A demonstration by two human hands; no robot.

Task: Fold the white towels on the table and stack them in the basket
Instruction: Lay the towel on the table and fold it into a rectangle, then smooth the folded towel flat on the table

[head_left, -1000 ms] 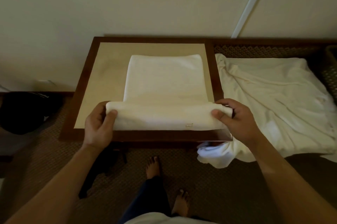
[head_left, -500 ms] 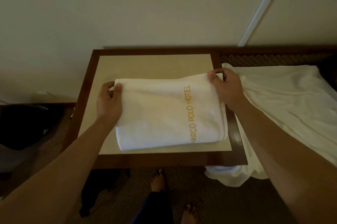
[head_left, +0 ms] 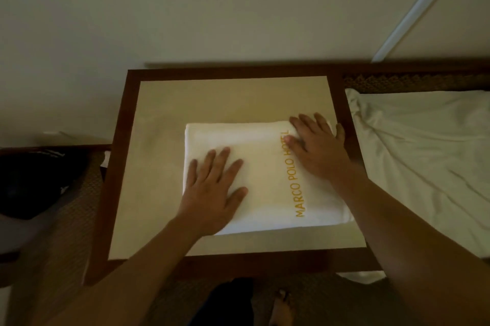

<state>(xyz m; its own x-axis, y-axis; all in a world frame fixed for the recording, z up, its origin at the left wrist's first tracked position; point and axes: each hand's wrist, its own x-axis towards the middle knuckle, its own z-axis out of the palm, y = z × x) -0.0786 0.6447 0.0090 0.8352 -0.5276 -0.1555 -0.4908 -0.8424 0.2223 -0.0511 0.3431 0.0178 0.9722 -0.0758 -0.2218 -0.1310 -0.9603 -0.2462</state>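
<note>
- White terry towel [head_left: 267,180], folded to a thick rectangle, lies on the worktop [head_left: 159,166] under both your hands; gold lettering "MARCO POLO HOTEL" runs along its length between the two hands.
- Left hand [head_left: 214,193]: fingers straight and spread, palm flat on the near-left part of the towel. It holds nothing; it presses, most likely to settle the layers so the fold keeps.
- Right hand [head_left: 315,148]: fingers likewise straight and spread, flat on the far-right corner, its outer fingers at or just over the towel's edge. It grips nothing; judged to be smoothing that corner square.
- Worktop edges: a dark wood frame [head_left: 119,166] surrounds the pale inset. The towel's right edge lies close to the frame beside your right hand; bare inset shows left of your left hand and beyond both hands, so you have room to slide or turn the towel that way.
- White cloth [head_left: 424,153], loose and rumpled, lies off the worktop to the right of your right hand, possibly more towels to fold.
- Basket: not identifiable in view; you will need to find it before stacking.
- Judgement: folding of this towel looks nearly finished; lifting it comes next.
</note>
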